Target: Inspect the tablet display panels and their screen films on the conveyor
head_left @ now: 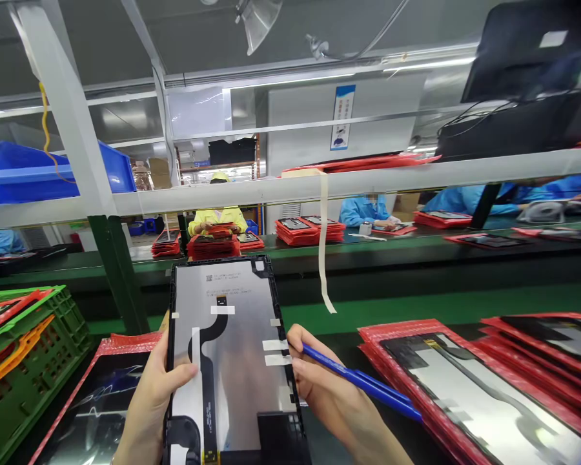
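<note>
A tablet screen panel (242, 361) is held up, tilted, with its silvery back facing me. A black ribbon cable runs down it, and several short white tape strips cross its back and right edge. My left hand (150, 394) grips the panel's left edge, thumb lying on the back beside the cable. In my right hand (329, 394) is a blue pen (363, 381), its clip side showing and its far end pointing down right. The fingertips of this hand also touch the panel's right edge near the tape strips; the pen's tip is hidden there.
Stacked screen panels in red bubble bags (416, 329) lie at the right. Another glossy panel (106, 394) lies left, beside a green crate (43, 387). A masking tape strip (323, 245) hangs from the shelf rail (223, 199). People in blue and yellow work across the line.
</note>
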`<state>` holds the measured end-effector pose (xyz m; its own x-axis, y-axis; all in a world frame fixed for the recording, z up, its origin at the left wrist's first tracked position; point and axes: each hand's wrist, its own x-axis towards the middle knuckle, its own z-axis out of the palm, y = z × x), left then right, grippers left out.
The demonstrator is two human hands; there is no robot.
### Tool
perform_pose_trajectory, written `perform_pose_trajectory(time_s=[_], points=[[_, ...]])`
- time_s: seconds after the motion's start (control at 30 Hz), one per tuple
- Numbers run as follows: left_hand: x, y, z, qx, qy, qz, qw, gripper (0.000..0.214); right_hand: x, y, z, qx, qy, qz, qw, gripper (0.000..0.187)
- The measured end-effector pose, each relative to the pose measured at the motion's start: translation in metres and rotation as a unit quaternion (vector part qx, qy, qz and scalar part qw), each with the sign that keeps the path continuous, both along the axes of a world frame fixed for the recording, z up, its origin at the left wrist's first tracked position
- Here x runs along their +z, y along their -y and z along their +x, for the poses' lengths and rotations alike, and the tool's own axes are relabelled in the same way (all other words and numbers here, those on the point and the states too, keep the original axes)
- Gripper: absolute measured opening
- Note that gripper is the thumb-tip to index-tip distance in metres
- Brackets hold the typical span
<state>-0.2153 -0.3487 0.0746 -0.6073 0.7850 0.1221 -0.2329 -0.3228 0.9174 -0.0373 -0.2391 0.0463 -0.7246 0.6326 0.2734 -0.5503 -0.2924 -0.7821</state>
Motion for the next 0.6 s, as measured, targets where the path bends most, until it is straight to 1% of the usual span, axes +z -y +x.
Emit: perform_pose_trajectory(time_s=[0.1,0.17,0.3,0.47,0.53,0.6], points=[[-0.0003,0.0019,-0.0001,-0.002,0.004,-0.027,1.000,0.087,-0.0015,0.0021,-0.0024,-0.057,0.015,0.008,0.998,0.033],[0.0000,0.0027,-0.0001,-0.009,0.000,-0.032,0.999,0.087,-0.0010,0.0030,-0.0035,-0.072,0.013,0.008,0.997,0.036],[0.0000,0.0012,-0.0016,0.002,-0.018,-0.023,1.000,0.084,0.0005,0.0037,-0.0050,-0.065,0.016,-0.007,0.998,0.039],[-0.0005,-0.0026,-0.0043,-0.003,-0.008,-0.007,1.000,0.080,-0.0014,0.0046,-0.0072,-0.028,-0.015,-0.042,0.999,0.034],[-0.0007,-0.0022,-0.0050,-0.003,-0.015,0.005,1.000,0.074,-0.0014,0.0044,-0.0072,-0.019,-0.033,-0.048,0.998,0.030],[-0.0022,0.0005,-0.0056,0.022,-0.041,0.010,0.999,0.064,0.0002,0.0038,-0.0065,-0.022,-0.037,-0.028,0.999,0.026]])
